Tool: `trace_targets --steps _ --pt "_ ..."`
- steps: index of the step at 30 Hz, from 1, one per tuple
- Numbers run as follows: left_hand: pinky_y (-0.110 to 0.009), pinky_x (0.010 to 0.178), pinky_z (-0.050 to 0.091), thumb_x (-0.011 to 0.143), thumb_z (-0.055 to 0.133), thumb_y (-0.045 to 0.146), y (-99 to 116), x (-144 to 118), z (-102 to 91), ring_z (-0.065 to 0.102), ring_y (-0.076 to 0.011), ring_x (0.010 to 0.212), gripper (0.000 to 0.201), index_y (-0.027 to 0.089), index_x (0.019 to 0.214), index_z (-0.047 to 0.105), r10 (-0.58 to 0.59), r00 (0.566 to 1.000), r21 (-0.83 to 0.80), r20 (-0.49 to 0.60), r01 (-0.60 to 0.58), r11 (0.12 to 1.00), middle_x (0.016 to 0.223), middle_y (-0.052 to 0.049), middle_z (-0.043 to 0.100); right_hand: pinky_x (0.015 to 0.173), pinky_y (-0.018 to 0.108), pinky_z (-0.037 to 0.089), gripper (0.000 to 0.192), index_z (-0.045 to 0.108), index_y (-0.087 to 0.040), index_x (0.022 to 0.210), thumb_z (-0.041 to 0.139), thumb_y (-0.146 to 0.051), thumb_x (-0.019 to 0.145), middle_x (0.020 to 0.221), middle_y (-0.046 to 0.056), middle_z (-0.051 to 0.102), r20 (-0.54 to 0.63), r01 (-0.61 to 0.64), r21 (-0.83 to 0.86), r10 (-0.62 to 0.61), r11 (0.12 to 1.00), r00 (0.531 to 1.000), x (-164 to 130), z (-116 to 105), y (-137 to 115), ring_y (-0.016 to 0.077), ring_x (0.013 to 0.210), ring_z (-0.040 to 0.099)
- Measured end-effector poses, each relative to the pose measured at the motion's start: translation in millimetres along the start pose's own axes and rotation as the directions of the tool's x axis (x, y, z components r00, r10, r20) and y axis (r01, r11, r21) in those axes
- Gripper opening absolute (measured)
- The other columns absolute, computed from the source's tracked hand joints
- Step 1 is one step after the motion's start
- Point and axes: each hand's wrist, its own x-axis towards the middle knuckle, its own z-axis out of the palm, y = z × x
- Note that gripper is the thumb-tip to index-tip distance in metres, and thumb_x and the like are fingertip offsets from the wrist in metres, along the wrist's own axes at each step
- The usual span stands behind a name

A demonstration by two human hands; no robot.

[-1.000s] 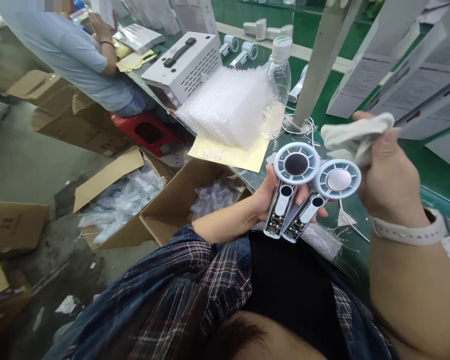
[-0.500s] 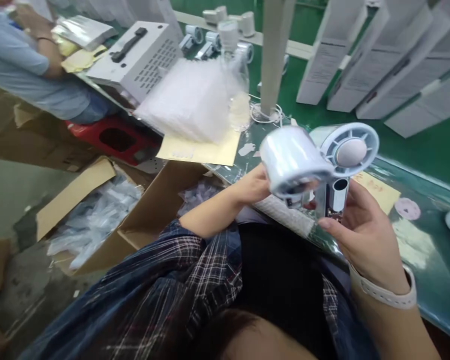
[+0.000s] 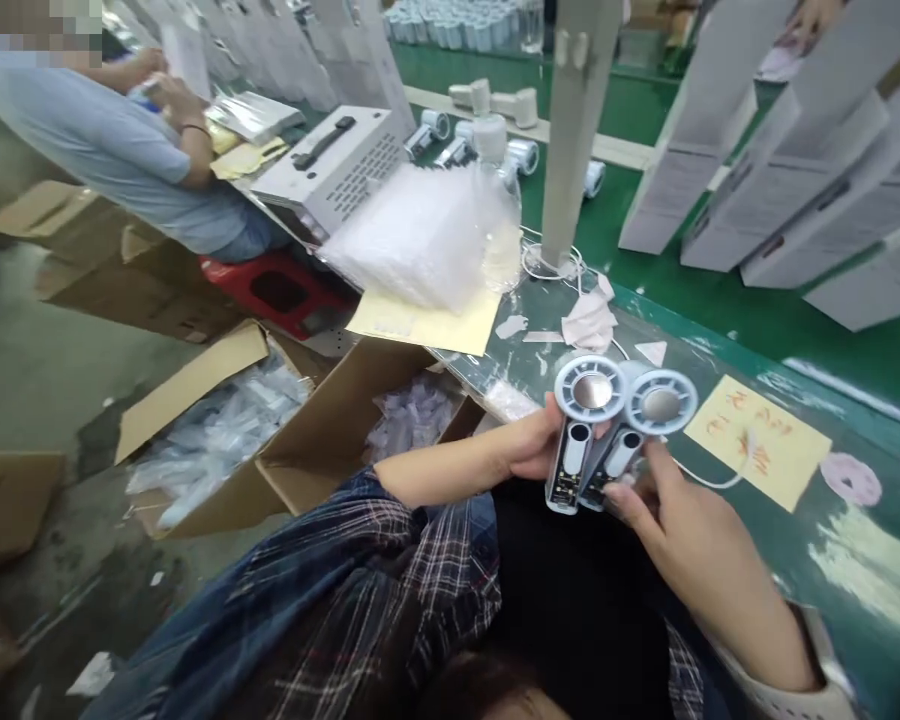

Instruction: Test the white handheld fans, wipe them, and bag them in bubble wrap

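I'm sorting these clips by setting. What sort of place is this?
Probably a factory packing line: both hands hold two small fans over a green bench, with rows of white boxes and open cartons of bagged parts.

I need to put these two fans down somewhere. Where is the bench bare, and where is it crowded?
Bare green bench lies between the yellow note and the white boxes. The left hand and right hand hold the two fans. It is crowded by the bubble wrap, the paper scraps and the post.

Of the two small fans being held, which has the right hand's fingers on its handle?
The right-side fan; the right hand touches its handle, while the left hand grips the other fan.
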Motion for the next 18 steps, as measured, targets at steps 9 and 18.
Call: trace_targets --steps 9,18 --pt "-0.043 0.087 0.066 0.058 0.079 0.101 78.0 -69.0 -25.5 0.081 -0.0338 0.104 0.087 0.018 0.079 0.066 0.494 0.811 0.195 -0.314 -0.454 0.87 0.1 -0.013 0.08 0.097 0.043 0.055 0.027 0.08 -0.019 0.106 0.054 -0.017 0.103 0.112 0.013 0.079 0.136 0.276 -0.186 -0.253 0.943 0.958 173.3 33.6 -52.6 0.0298 0.109 0.073" --pt "-0.034 0.072 0.064 0.053 0.081 0.102 79.1 -84.5 -39.4 0.079 -0.0257 0.08 0.089 0.017 0.075 0.066 0.519 0.782 0.219 -0.346 -0.47 0.855 0.09 -0.013 0.08 0.082 0.038 0.049 0.02 0.067 -0.02 0.076 0.08 -0.013 0.089 0.096 0.011 0.066 0.332 0.308 -0.314 -0.2 0.898 0.922 232.3 65.5 -38.8 0.0265 0.089 0.064"
